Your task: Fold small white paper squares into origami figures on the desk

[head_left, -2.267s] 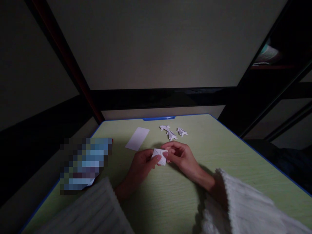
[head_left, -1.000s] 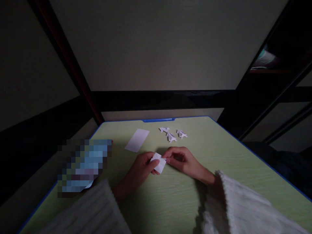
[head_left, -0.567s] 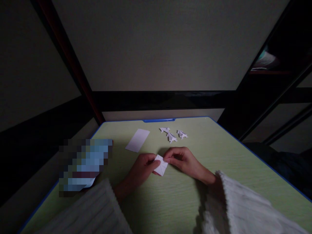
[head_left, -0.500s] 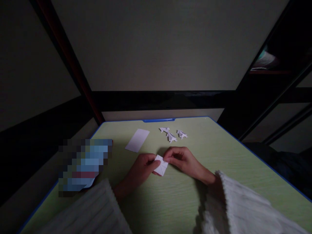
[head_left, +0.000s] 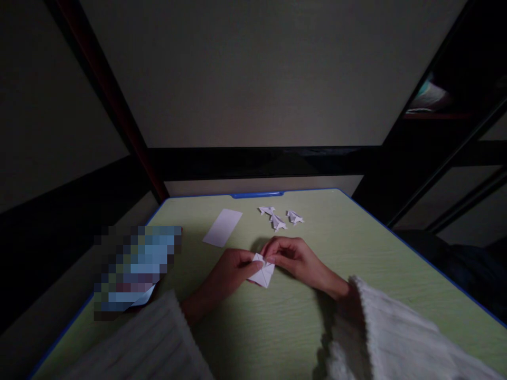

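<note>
A small piece of folded white paper [head_left: 264,276], with crease lines meeting near its middle, is held between my two hands just above the table. My left hand [head_left: 233,268] pinches its left side, thumb on top and fingers beneath. From the right, the thumb and forefinger of my right hand [head_left: 295,256] grip its upper right edge. Beyond my hands lie several small folded paper figures, among them one at the left [head_left: 266,210], one in the middle [head_left: 278,221] and one at the right [head_left: 294,217].
A flat white paper sheet [head_left: 223,227] lies left of the figures. At the table's left edge is a blurred-out device-like object [head_left: 142,272]. The pale green table [head_left: 253,338] has a blue rim, with a panelled wall [head_left: 261,79] behind it.
The folded paper has turned slightly and shifted a little to the right and down. Both hands keep their grip, the right fingers moving slightly along its upper edge.
</note>
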Tool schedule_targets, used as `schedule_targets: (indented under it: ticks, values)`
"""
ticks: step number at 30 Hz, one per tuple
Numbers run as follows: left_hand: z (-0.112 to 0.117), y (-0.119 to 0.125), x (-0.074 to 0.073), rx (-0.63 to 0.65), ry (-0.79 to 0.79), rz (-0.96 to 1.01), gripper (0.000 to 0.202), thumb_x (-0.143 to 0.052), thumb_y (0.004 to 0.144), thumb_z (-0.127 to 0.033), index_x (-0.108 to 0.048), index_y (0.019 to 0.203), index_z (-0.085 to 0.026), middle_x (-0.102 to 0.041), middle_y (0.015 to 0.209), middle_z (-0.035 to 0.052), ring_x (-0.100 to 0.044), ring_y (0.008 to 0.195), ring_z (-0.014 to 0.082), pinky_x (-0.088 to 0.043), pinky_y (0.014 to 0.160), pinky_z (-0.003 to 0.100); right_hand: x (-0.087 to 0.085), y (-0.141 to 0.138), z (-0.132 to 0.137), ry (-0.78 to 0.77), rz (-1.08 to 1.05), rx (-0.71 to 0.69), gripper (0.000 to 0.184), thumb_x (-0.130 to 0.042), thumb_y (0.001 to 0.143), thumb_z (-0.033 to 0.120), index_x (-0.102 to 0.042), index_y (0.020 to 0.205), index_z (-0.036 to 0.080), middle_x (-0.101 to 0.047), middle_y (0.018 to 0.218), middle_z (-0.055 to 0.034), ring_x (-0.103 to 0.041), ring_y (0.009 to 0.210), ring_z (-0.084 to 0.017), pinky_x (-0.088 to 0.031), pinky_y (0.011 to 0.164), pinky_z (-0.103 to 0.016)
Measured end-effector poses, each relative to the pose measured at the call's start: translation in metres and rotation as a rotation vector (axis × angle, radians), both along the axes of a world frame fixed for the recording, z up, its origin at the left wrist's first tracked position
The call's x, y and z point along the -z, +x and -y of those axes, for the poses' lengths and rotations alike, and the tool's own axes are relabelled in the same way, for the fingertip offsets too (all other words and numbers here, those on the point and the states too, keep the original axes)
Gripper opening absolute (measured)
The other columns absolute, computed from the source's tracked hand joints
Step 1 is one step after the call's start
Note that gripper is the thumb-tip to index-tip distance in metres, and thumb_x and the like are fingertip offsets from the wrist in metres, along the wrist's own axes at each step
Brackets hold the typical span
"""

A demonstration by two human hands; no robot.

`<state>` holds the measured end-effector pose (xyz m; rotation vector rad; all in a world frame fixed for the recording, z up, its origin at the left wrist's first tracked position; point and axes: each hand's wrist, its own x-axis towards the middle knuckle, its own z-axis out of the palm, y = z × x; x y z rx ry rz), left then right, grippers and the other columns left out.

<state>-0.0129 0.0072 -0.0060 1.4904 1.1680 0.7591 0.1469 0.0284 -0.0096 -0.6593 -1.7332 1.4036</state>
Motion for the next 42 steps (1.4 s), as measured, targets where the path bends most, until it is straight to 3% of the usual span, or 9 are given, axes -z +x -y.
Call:
schedule_targets:
  ticks: [8, 14, 18, 23, 29, 38, 42]
  values:
    - [0.000, 0.000, 0.003, -0.045, 0.074, -0.084, 0.021, -0.049, 0.064, -0.027, -0.053, 0.051, -0.012, -0.042, 0.045, -0.0049, -0.036, 0.045, 0.0080, -0.024, 0.041, 0.019, 0.001, -0.002, 0.000, -0.005, 0.020, 0.007, 0.009, -0.056, 0.070, 0.020, -0.056, 0.066, 0.012, -0.056, 0.070, -0.0025, -0.051, 0.066, -0.010, -0.039, 0.062, -0.023]
    - [0.002, 0.004, 0.003, -0.102, 0.112, -0.103, 0.021, -0.049, 0.064, -0.025, -0.047, 0.046, -0.013, -0.036, 0.043, -0.0062, -0.033, 0.043, 0.0070, -0.022, 0.041, 0.019, 0.005, -0.006, 0.003, -0.067, 0.104, 0.108, 0.014, -0.055, 0.070, 0.025, -0.052, 0.065, 0.013, -0.050, 0.059, 0.0015, -0.045, 0.056, -0.009, -0.035, 0.054, -0.022]
    - [0.002, 0.005, 0.003, -0.113, 0.120, -0.104, 0.020, -0.048, 0.064, -0.025, -0.048, 0.048, -0.013, -0.039, 0.044, -0.0055, -0.036, 0.044, 0.0079, -0.025, 0.042, 0.019, 0.006, -0.010, 0.005, -0.070, 0.133, 0.183, 0.014, -0.054, 0.071, 0.024, -0.049, 0.063, 0.014, -0.047, 0.057, 0.0027, -0.042, 0.053, -0.008, -0.034, 0.052, -0.022]
    - [0.002, 0.005, 0.002, -0.118, 0.124, -0.089, 0.019, -0.048, 0.065, -0.025, -0.054, 0.053, -0.011, -0.044, 0.046, -0.0044, -0.039, 0.046, 0.0089, -0.027, 0.044, 0.019, 0.005, -0.013, 0.008, 0.009, 0.191, 0.255, 0.010, -0.049, 0.073, 0.021, -0.048, 0.065, 0.014, -0.048, 0.058, 0.0017, -0.043, 0.054, -0.009, -0.035, 0.051, -0.022]
    - [0.002, 0.006, 0.005, -0.123, 0.076, -0.070, 0.021, -0.051, 0.064, -0.030, -0.050, 0.052, -0.012, -0.044, 0.048, -0.0037, -0.041, 0.048, 0.0097, -0.027, 0.044, 0.019, 0.002, -0.015, 0.013, 0.087, 0.263, 0.310, 0.010, -0.047, 0.073, 0.019, -0.050, 0.065, 0.014, -0.051, 0.060, -0.0007, -0.045, 0.055, -0.011, -0.036, 0.052, -0.023]
    - [0.003, 0.003, 0.004, -0.118, 0.092, -0.005, 0.020, -0.051, 0.063, -0.027, -0.048, 0.049, -0.013, -0.039, 0.045, -0.0051, -0.035, 0.046, 0.0078, -0.025, 0.043, 0.019, 0.002, -0.014, 0.006, -0.112, 0.036, 0.255, 0.021, -0.054, 0.069, 0.032, -0.047, 0.060, 0.014, -0.044, 0.054, 0.0037, -0.038, 0.049, -0.007, -0.030, 0.048, -0.020]
    - [0.002, 0.001, 0.004, -0.098, 0.070, 0.031, 0.019, -0.051, 0.064, -0.027, -0.052, 0.053, -0.011, -0.045, 0.048, -0.0036, -0.039, 0.047, 0.0088, -0.027, 0.044, 0.019, 0.002, -0.010, 0.002, -0.166, 0.011, 0.126, 0.027, -0.057, 0.066, 0.038, -0.046, 0.060, 0.014, -0.043, 0.053, 0.0042, -0.036, 0.048, -0.007, -0.028, 0.047, -0.020]
